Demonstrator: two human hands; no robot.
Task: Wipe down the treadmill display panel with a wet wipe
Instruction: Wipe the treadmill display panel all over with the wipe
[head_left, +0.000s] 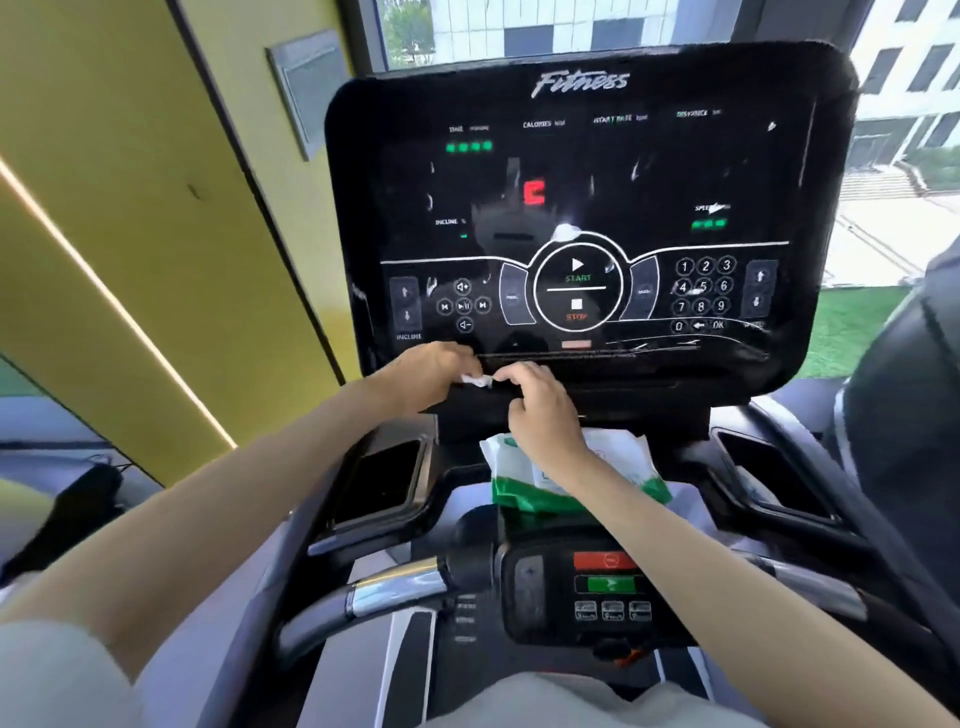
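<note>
The left hand (431, 371) pinches one end of a small white wet wipe (478, 381), and the right hand (540, 410) pinches the other, just below the display panel (571, 197). Light, limp and damp, the wipe is likely best held by its edges and spread. Bunched up, its long axis runs side to side along the panel's lower edge.
</note>
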